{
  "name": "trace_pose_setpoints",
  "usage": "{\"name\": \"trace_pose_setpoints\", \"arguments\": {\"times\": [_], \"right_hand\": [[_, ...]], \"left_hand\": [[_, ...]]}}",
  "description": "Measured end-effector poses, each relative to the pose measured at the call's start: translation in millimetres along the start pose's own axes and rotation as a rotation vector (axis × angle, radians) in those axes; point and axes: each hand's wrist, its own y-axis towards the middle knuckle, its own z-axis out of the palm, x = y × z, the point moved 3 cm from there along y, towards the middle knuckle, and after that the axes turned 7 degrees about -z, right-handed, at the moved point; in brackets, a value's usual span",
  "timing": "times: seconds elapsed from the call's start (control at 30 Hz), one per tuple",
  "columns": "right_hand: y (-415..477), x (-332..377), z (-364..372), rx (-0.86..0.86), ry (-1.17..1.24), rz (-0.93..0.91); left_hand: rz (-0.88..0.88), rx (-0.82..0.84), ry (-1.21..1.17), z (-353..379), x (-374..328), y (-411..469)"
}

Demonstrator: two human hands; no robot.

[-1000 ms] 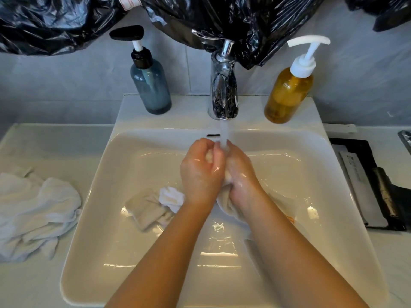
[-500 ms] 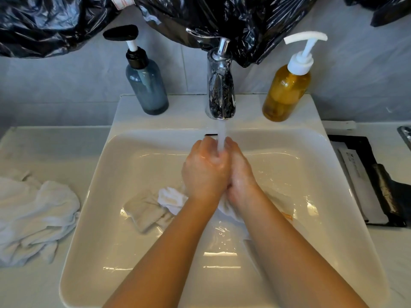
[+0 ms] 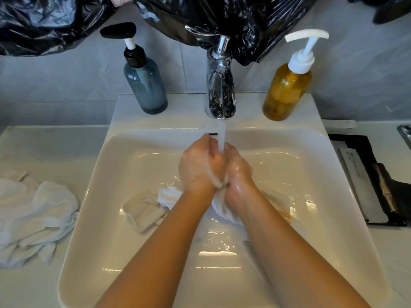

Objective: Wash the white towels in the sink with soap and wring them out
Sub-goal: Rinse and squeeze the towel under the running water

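While the water (image 3: 221, 136) runs from the tap (image 3: 220, 85), the left hand (image 3: 200, 167) and the right hand (image 3: 239, 174) are clenched together right under the stream. Both grasp a bunched part of a white towel (image 3: 222, 210), and the left hand's fingers lie over the right's. Both hands look wet and soapy.

The relation that matters is how the towel lies. Its gathered top is hidden inside the two fists, and the rest hangs down from the heels of the hands toward the person, trailing onto the bottom of the sink (image 3: 333, 174). Its long axis thus runs from the tap back toward the body, in line with the forearms. Neither hand is nearer, since both already hold it; wringing would, in my judgement, mean twisting the fists against each other along that line.

A flap of the same towel, or perhaps of another, peeks out left of the left wrist (image 3: 169, 194), and a wet grey-looking cloth (image 3: 144, 210) lies just beside it in the sink. More white towels (image 3: 33, 214) lie heaped on the counter, well apart to the left.

A second ago a bit of white showed between the fingertips; now the fists have closed over it and sit slightly nearer the tap. The cloth and the heap have not moved.
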Motion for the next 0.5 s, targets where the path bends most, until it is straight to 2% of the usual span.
{"name": "trace_pose_setpoints", "arguments": {"times": [0.07, 0.13, 0.23, 0.3, 0.37, 0.43, 0.5], "right_hand": [[2, 2, -4, -0.018, -0.166, -0.013], [3, 11, -12, -0.053, -0.248, 0.025], [5, 31, -23, -0.059, -0.300, 0.013], [3, 32, -20, 0.048, -0.350, 0.039], [-1, 24, -11, 0.149, -0.344, 0.092], [-3, 22, -3, 0.177, -0.305, 0.106], [-5, 25, 4, 0.182, -0.264, 0.102]], "left_hand": [[-0.088, 0.093, -0.010, -6, 10, 12], [-0.069, 0.224, 0.111, -21, 18, 22], [-0.072, 0.656, 0.481, -51, 35, 23], [-0.240, 0.935, 0.603, -75, 43, 19], [-0.372, 1.107, 0.630, -91, 47, 20], [-0.351, 1.104, 0.559, -95, 43, 28], [-0.210, 0.968, 0.471, -86, 32, 33]]}}
